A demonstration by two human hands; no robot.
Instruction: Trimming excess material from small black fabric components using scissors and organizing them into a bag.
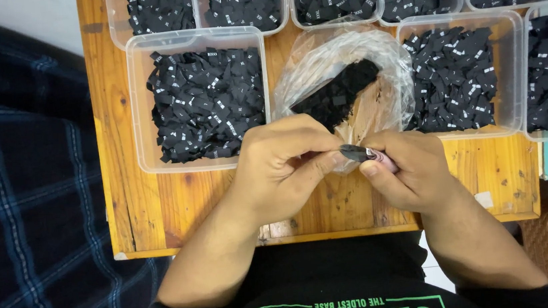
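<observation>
Both hands pinch a small dark strip with a pink end (366, 155) over the wooden board

The left hand (282, 170) and right hand (409, 171) are curled shut on it, just below a crumpled clear plastic bag (382, 56) still holding a black stack of tags (338, 94); clear plastic tubs (142, 106) around it already lie full of black fabric tags with white print (205, 103), so sorting looks well along

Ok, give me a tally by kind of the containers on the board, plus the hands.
Clear plastic tubs of black labels: 8
Clear plastic bag of black labels: 1
Hands, left hand and right hand: 2
Total: 11
</observation>
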